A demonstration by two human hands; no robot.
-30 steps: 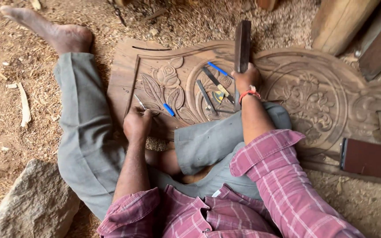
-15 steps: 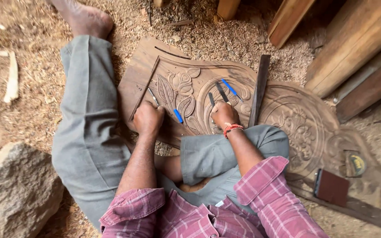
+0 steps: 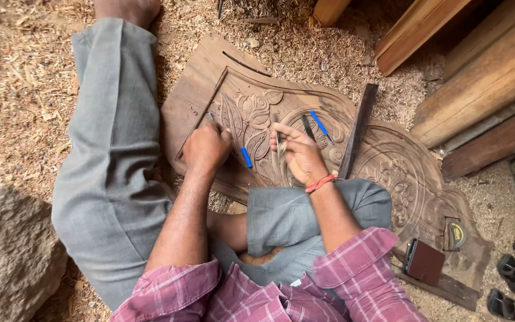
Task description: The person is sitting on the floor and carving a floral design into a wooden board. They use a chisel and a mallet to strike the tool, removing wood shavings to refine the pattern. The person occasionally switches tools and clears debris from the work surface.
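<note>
— Where are your hands right now?

— Nearest me, past my folded knee, my left hand rests clenched on the carved wooden panel, fingers curled over a thin tool whose tip pokes out towards the panel's upper left border; I cannot tell exactly how it sits in my grip. My right hand, with the red band at the wrist, is grasping a slim chisel that points up into the leaf-and-flower carving.

— And the panel itself?

— It lies flat on the sawdust floor, right against my leg. A blue-handled tool lies between my hands, another blue one just beyond my right hand, and the long dark mallet stick rests on the panel to the right of that.

— What step does this look like?

— Picking or setting a chisel for the floral detail, I judge. The next move calls for seating the edge squarely in a cut line, with the mallet stick within reach.

— Anything farther off?

— Timber planks stacked at the far right.
</note>
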